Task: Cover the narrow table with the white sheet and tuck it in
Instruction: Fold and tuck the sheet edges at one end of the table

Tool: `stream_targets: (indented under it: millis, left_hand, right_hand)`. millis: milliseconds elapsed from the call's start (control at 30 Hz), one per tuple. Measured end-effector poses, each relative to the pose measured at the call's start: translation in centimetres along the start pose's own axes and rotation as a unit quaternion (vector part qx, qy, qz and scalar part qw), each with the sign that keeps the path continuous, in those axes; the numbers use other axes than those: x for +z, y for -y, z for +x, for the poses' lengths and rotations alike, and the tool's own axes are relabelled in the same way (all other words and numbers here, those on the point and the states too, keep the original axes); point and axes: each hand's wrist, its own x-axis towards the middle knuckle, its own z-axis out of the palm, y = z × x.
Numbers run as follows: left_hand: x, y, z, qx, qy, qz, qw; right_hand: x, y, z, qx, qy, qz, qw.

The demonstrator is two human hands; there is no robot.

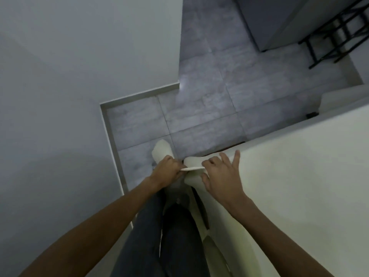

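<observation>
Two hands, one white sheet (289, 186): smooth matte cloth over narrow table (202, 206), right of frame, dark edge showing lower centre. Left hand (166, 170) pinched thin sheet flap at centre. Right hand (221, 176) clasped sheet corner, two fingers curled, two outstretched. Grey square floor tiles (209, 80).

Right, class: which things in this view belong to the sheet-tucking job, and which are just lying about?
Part of the job:
white sheet
narrow table, only its dark edge showing
left hand, gripping the sheet's fold
right hand, at the sheet's corner

Just lying about:
black folding frame
tiled floor
</observation>
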Motion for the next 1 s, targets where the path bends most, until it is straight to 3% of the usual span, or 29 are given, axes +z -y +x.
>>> stream_targets:
  millis: [233, 500, 633, 867, 1000]
  left_hand:
    - [9.0, 6.5, -4.1, -0.152, 0.04, -0.063, 0.985]
    - [16.8, 10.1, -10.7, -0.265, -0.013, -0.077, 0.961]
    - [17.9, 8.9, -12.7, -0.292, -0.036, -0.106, 0.95]
    - [19.1, 0.1, -15.1, -0.394, -0.084, -0.208, 0.891]
    - [21.8, -5.3, -15.7, -0.395, -0.082, -0.209, 0.891]
  right_hand:
    - [2.3, 0.8, 0.3, -0.014, -0.087, 0.033, 0.996]
    - [3.5, 0.6, 0.4, -0.036, -0.114, 0.059, 0.991]
    - [3.4, 0.9, 0.5, -0.047, -0.12, 0.057, 0.99]
    - [2.1, 1.1, 0.2, -0.046, -0.08, 0.145, 0.985]
    - [2.2, 1.3, -0.1, -0.036, -0.083, 0.17, 0.981]
